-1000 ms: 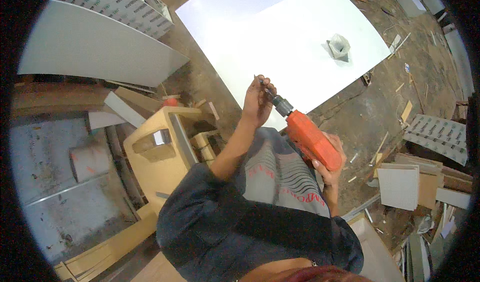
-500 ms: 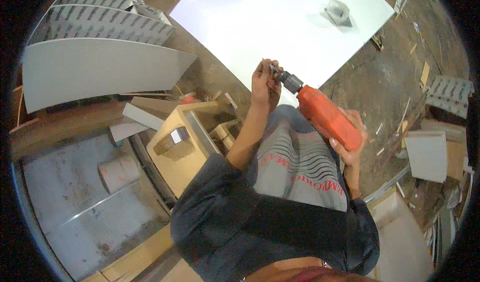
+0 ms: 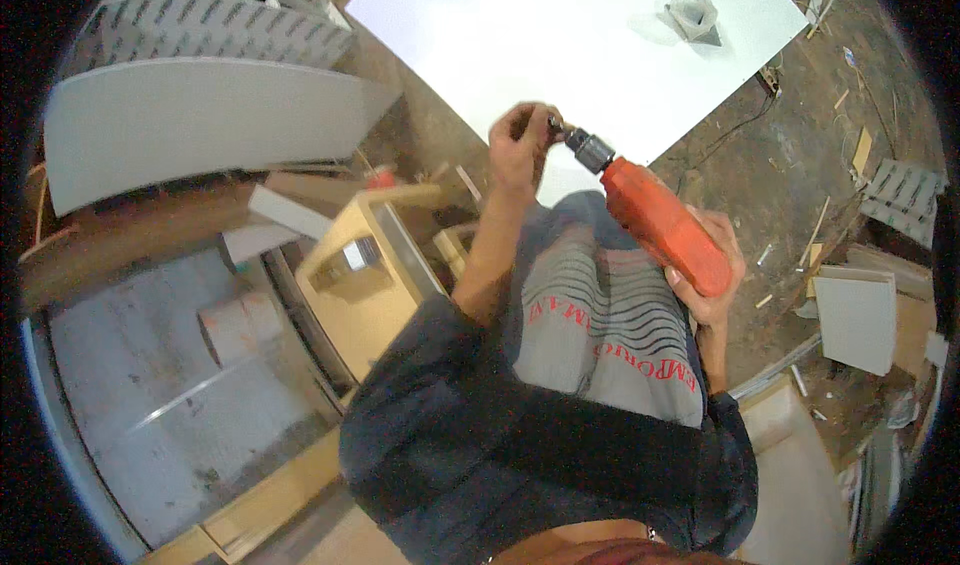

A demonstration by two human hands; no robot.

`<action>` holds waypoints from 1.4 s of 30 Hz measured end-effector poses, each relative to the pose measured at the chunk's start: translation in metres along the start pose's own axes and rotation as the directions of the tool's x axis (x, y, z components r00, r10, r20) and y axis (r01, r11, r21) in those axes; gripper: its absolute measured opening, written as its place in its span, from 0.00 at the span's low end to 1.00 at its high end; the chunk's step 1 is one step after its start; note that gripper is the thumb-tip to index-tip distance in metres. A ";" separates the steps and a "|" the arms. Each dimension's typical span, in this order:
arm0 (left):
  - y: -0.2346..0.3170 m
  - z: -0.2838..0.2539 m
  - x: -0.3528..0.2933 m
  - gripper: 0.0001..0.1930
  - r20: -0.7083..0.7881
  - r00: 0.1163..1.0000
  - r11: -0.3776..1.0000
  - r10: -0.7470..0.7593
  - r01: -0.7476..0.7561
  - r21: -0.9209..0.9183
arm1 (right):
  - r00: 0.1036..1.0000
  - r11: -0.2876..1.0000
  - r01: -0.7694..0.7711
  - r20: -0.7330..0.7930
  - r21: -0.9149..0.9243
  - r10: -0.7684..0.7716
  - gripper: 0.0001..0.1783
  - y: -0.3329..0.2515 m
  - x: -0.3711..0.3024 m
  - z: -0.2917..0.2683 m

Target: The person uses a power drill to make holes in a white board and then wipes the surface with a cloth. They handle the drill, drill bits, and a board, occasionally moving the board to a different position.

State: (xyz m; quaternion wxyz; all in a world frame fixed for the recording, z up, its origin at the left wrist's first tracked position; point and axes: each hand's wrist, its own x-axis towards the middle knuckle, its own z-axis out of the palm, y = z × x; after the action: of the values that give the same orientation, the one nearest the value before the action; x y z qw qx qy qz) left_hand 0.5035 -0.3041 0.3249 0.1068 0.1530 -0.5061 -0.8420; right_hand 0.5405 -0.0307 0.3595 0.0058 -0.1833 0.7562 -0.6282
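Note:
My right hand [image 3: 712,265] wraps round the rear of an orange-red power drill [image 3: 660,220], which slants up and to the left in front of my body. The drill's dark chuck [image 3: 590,152] carries a short bit [image 3: 566,127] pointing toward my left hand [image 3: 522,143]. Curled and pinched together, the fingers of that hand are at the bit's tip. Whatever they pinch is too small and blurred to name. Beyond both hands lies a large white panel [image 3: 570,45], and a clear plastic bag or cup-like thing [image 3: 692,17] rests on its far right part.
To the left stand grey-white boards [image 3: 210,115] and a yellowish wooden box frame [image 3: 360,290]. A grey sheet surface [image 3: 120,365] with a roll of tape-like material [image 3: 238,327] is at lower left. Offcuts and a white board piece [image 3: 857,320] litter the brown floor [image 3: 740,175] at right.
My left hand has shifted a little left, and its fingers have curled more beside the bit tip. The drill stays in my right hand, at nearly the same slant. The whole view has shifted slightly.

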 end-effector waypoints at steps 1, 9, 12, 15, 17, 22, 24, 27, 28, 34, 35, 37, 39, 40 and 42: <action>0.003 -0.006 0.004 0.08 -0.005 1.000 0.996 -0.003 0.003 0.092 | 1.000 1.000 0.025 0.011 -0.017 -0.025 0.35 0.000 0.003 0.003; 0.028 -0.026 -0.006 0.11 -0.159 0.987 0.993 -0.034 0.016 -0.118 | 0.985 0.999 0.020 0.173 -0.039 -0.013 0.34 -0.013 0.034 0.035; -0.013 -0.069 -0.026 0.11 -0.349 0.913 0.916 -0.210 0.059 -0.396 | 0.950 0.996 -0.047 0.303 -0.079 0.069 0.33 0.006 0.027 0.077; -0.053 -0.113 0.002 0.11 -0.433 0.798 0.690 -0.418 -0.031 -0.723 | 0.898 0.957 -0.238 0.338 -0.164 0.282 0.35 0.014 0.055 0.139; -0.086 -0.152 0.025 0.11 -0.439 0.744 0.614 -0.504 -0.048 -0.788 | 0.857 0.908 -0.200 0.383 -0.368 0.344 0.36 0.032 0.064 0.184; -0.100 -0.228 0.084 0.09 -0.325 0.695 0.370 -0.642 -0.091 -0.925 | 0.742 0.820 -0.330 0.409 -0.467 0.531 0.40 0.069 0.109 0.277; -0.097 -0.233 0.097 0.09 -0.338 0.669 0.337 -0.662 -0.136 -0.932 | 0.682 0.813 -0.384 0.459 -0.437 0.569 0.42 0.079 0.129 0.283; -0.123 -0.277 0.136 0.10 -0.274 0.690 0.303 -0.670 -0.083 -0.949 | 0.632 0.769 -0.494 0.439 -0.406 0.638 0.47 0.116 0.149 0.324; -0.131 -0.293 0.148 0.10 -0.267 0.691 0.265 -0.671 -0.113 -0.958 | 0.619 0.739 -0.548 0.405 -0.392 0.673 0.47 0.127 0.154 0.340; -0.147 -0.315 0.171 0.09 -0.210 0.588 0.249 -0.781 -0.015 -0.968 | 0.635 0.684 -0.422 0.344 -0.596 0.692 0.43 0.133 0.177 0.386; -0.153 -0.316 0.173 0.09 -0.243 0.593 0.276 -0.767 -0.037 -0.960 | 0.641 0.681 -0.386 0.349 -0.623 0.683 0.41 0.135 0.182 0.391; -0.166 -0.321 0.177 0.09 -0.313 0.599 0.331 -0.737 -0.083 -0.940 | 0.636 0.675 -0.357 0.361 -0.646 0.682 0.39 0.134 0.190 0.395; -0.171 -0.322 0.177 0.08 -0.321 0.548 0.311 -0.772 -0.115 -0.943 | 0.624 0.676 -0.374 0.366 -0.635 0.690 0.37 0.138 0.197 0.397; -0.173 -0.322 0.174 0.08 -0.315 0.540 0.295 -0.780 -0.127 -0.947 | 0.621 0.682 -0.336 0.392 -0.649 0.679 0.37 0.138 0.200 0.397; -0.165 -0.329 0.176 0.08 -0.281 0.516 0.274 -0.809 -0.091 -0.957 | 0.623 0.691 -0.271 0.425 -0.670 0.657 0.37 0.141 0.203 0.405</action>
State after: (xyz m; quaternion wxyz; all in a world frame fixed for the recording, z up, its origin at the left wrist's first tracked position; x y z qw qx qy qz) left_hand 0.4562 -0.5563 0.0074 0.1441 0.5297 0.1959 -0.8126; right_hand 0.4103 -0.4524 0.1845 0.3796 -0.1661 0.8728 -0.2581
